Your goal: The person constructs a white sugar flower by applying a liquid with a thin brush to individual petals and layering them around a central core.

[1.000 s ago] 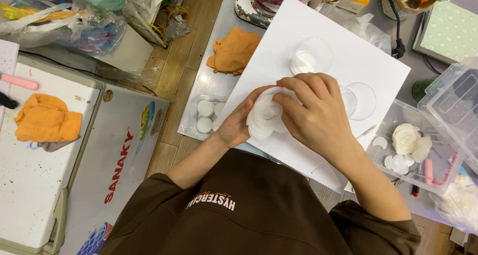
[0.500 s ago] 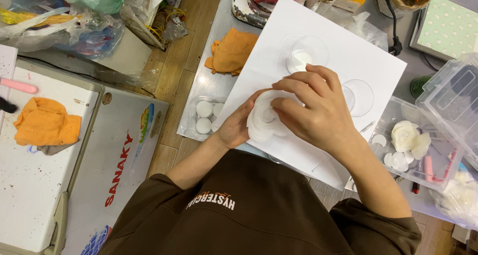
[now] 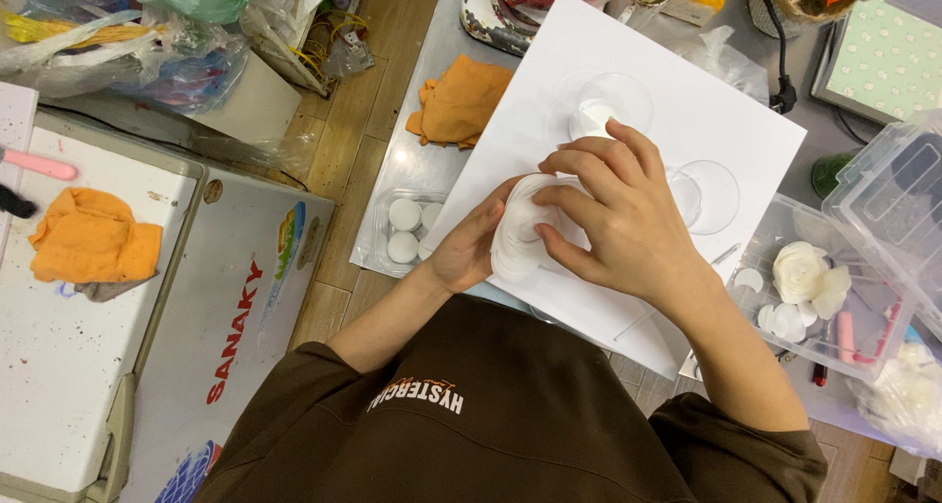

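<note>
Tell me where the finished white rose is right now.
In the head view, the white rose lies at the right, inside an open clear plastic box beside small white discs, just right of the white sheet and the right hand.

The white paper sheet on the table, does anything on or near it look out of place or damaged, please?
Nothing stands out. The white paper sheet lies flat and unstained, both clear glass dishes sit upright on it, and both hands hold the white layered flower over it.

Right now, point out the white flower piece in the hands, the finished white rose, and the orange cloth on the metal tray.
white flower piece (image 3: pixel 517 236), head view, outer petal edge
finished white rose (image 3: pixel 800 269), head view, centre
orange cloth (image 3: pixel 459 101), head view, middle
</note>
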